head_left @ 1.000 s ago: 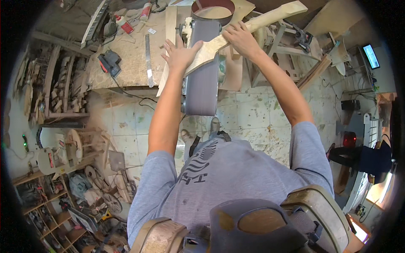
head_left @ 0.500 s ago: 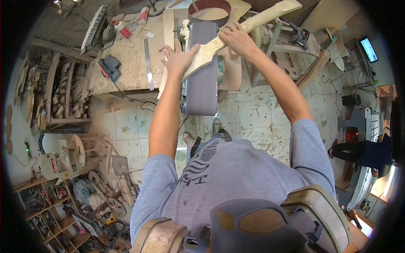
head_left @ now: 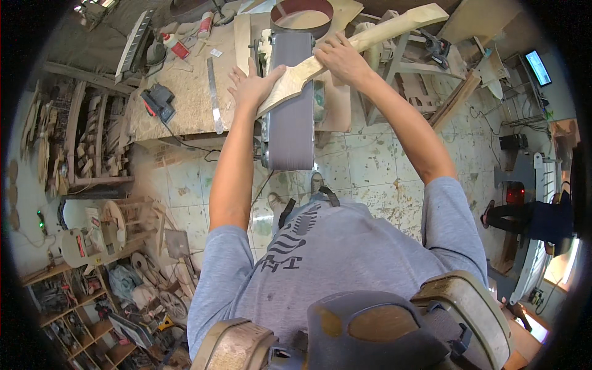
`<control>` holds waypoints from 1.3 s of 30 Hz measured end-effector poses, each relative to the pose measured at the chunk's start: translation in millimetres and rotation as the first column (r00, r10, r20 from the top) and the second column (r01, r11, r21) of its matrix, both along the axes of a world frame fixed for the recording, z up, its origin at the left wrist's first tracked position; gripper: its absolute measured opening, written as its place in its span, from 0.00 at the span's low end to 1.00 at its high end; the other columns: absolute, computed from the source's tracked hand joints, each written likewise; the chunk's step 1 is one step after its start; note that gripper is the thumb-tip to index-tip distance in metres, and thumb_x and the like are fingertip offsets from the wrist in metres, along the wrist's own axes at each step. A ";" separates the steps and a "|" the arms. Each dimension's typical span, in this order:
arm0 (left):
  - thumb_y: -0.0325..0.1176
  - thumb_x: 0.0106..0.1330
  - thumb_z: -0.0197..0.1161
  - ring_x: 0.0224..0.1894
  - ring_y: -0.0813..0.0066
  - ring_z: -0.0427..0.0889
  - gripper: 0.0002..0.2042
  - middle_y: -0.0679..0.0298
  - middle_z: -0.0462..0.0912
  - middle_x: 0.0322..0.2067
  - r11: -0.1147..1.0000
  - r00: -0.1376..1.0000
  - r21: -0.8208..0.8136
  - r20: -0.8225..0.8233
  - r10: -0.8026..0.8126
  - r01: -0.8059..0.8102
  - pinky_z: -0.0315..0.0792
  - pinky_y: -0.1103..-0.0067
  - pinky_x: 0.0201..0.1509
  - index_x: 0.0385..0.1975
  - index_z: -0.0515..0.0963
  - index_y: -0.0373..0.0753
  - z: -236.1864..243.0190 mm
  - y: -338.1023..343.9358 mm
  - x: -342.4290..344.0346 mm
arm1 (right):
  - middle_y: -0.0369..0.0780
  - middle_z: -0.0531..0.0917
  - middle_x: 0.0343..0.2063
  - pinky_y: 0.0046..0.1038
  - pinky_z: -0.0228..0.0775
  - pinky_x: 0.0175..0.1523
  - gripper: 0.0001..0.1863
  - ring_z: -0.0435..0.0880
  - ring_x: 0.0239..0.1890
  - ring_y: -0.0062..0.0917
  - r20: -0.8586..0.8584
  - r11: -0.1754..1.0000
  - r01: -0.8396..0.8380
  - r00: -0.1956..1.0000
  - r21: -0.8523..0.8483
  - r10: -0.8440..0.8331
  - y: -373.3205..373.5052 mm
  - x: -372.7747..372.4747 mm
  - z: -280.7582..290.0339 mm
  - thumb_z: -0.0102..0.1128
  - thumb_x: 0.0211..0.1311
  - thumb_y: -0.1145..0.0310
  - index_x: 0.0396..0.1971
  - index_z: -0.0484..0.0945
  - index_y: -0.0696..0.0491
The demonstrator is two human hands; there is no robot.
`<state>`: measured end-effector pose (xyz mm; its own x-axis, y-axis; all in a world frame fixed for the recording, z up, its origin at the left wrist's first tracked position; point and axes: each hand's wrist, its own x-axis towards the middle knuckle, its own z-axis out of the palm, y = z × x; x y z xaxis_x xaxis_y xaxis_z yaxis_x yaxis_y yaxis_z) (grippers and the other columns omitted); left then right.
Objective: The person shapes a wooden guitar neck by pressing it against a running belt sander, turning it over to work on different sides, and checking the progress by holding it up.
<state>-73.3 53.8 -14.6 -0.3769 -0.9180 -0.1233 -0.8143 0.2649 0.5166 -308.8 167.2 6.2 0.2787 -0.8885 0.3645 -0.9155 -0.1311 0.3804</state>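
Note:
A long, pale carved wooden piece (head_left: 394,28), broad at its near left end and slim toward the far right, lies slantwise across the dark belt of a belt sander (head_left: 291,139). My right hand (head_left: 342,60) is closed round its narrower middle, just right of the belt. At the broad end, my left hand (head_left: 251,89) presses with its palm side and thumb along the wood, its fingers spread out away from it. The underside of the piece, against the belt, is hidden.
On the workbench (head_left: 185,111) to the left are a metal ruler-like strip (head_left: 214,92), a black power tool (head_left: 159,102) with a cord, and a red-and-white bottle (head_left: 177,45). A round drum (head_left: 302,12) stands behind the sander. Another person (head_left: 536,216) is at far right.
The wooden piece and both hands have shifted slightly left relative to the belt. Both hands keep their places on the wood.

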 end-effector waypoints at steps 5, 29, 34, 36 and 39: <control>0.80 0.50 0.54 0.79 0.46 0.29 0.61 0.36 0.35 0.76 0.991 0.998 -0.121 0.044 -0.053 0.058 0.28 0.47 0.77 0.77 0.47 0.42 -2.2 -0.4 -24.0 | 0.36 0.83 0.41 0.46 0.58 0.71 0.09 0.78 0.54 0.31 -0.013 0.999 0.021 1.000 0.024 -0.021 14.3 -19.4 5.3 0.57 0.59 0.70 0.40 0.77 0.51; 0.75 0.57 0.53 0.79 0.45 0.34 0.55 0.37 0.40 0.75 0.925 0.993 -0.369 -0.043 -0.108 0.085 0.30 0.51 0.78 0.76 0.51 0.38 -13.8 13.7 -81.9 | 0.35 0.82 0.39 0.47 0.55 0.73 0.08 0.77 0.56 0.29 -0.070 0.990 0.047 0.997 0.132 -0.038 21.0 -84.0 14.9 0.55 0.60 0.69 0.39 0.76 0.50; 0.77 0.56 0.52 0.79 0.45 0.34 0.56 0.36 0.40 0.75 0.945 0.997 -0.321 -0.026 -0.076 0.064 0.30 0.50 0.78 0.77 0.50 0.39 -9.0 4.0 -62.3 | 0.36 0.83 0.40 0.46 0.57 0.71 0.07 0.78 0.56 0.30 -0.023 0.999 -0.003 1.000 0.052 0.004 6.9 -69.3 6.1 0.55 0.60 0.70 0.39 0.76 0.50; 0.79 0.55 0.51 0.79 0.45 0.33 0.58 0.37 0.39 0.75 0.957 0.998 -0.284 -0.009 -0.064 0.059 0.31 0.50 0.77 0.77 0.49 0.39 -7.6 1.0 -51.9 | 0.37 0.83 0.41 0.45 0.57 0.71 0.07 0.78 0.56 0.31 -0.041 0.997 0.023 0.999 0.067 -0.020 4.0 -59.7 4.3 0.55 0.61 0.70 0.39 0.76 0.50; 0.79 0.53 0.53 0.79 0.46 0.33 0.59 0.37 0.39 0.75 0.972 0.999 -0.231 -0.012 -0.051 0.047 0.30 0.51 0.78 0.77 0.48 0.40 -5.6 -3.4 -37.8 | 0.37 0.84 0.41 0.45 0.58 0.70 0.08 0.78 0.55 0.31 0.006 0.997 -0.059 0.998 -0.042 0.059 0.7 -45.7 2.1 0.55 0.61 0.70 0.39 0.76 0.50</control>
